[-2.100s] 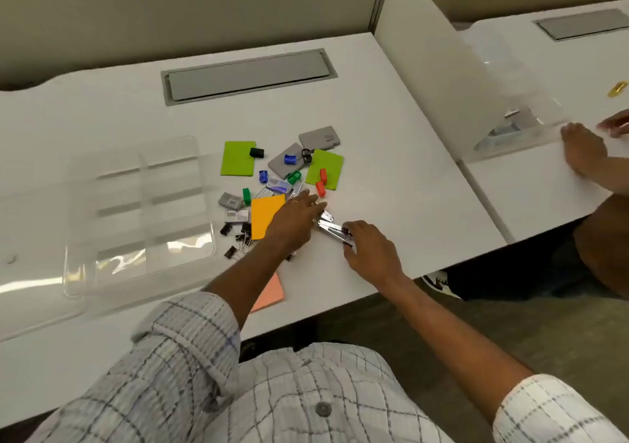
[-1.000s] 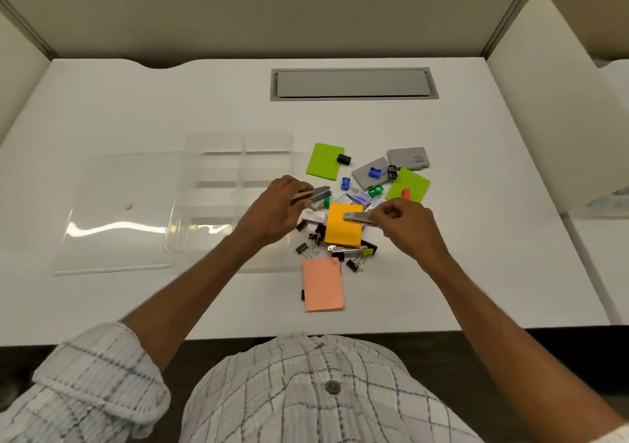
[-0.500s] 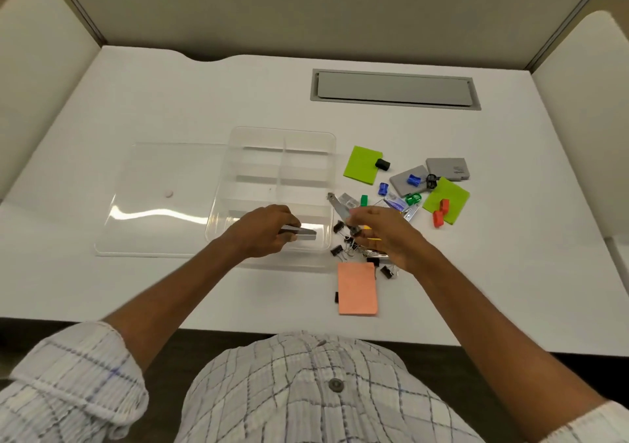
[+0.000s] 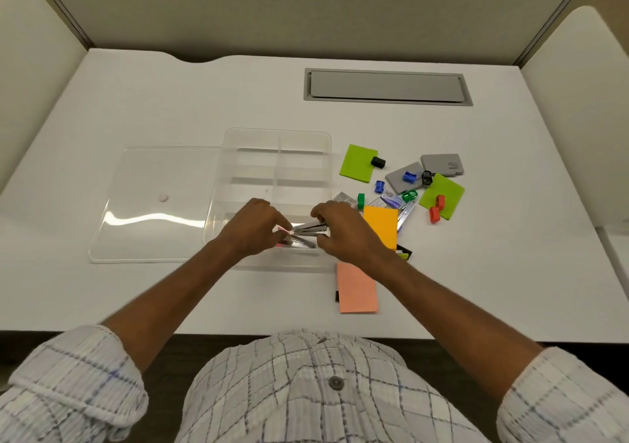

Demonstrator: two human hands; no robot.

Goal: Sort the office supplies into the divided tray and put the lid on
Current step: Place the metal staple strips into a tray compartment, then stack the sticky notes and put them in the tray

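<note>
A clear divided tray (image 4: 326,143) sits mid-desk, with its flat clear lid (image 4: 153,204) lying to its left. Over the tray's near compartment, my left hand (image 4: 253,226) and my right hand (image 4: 343,230) meet. The left holds a silver metal clip (image 4: 299,243) low in the compartment. The right holds a second silver metal clip (image 4: 311,228) just above it. To the right lie loose supplies: an orange sticky pad (image 4: 381,226), two green pads (image 4: 357,163), grey boxes (image 4: 442,164), small coloured clips (image 4: 408,177).
A salmon sticky pad (image 4: 357,288) lies near the desk's front edge. A grey cable hatch (image 4: 388,86) is set into the desk at the back. Beige partition panels stand on both sides. Black binder clips (image 4: 405,252) peek out beside my right wrist.
Both hands carried their metal clips leftward from the supply pile into the tray's near compartment. My right hand crossed over from the pile and now meets the left.
</note>
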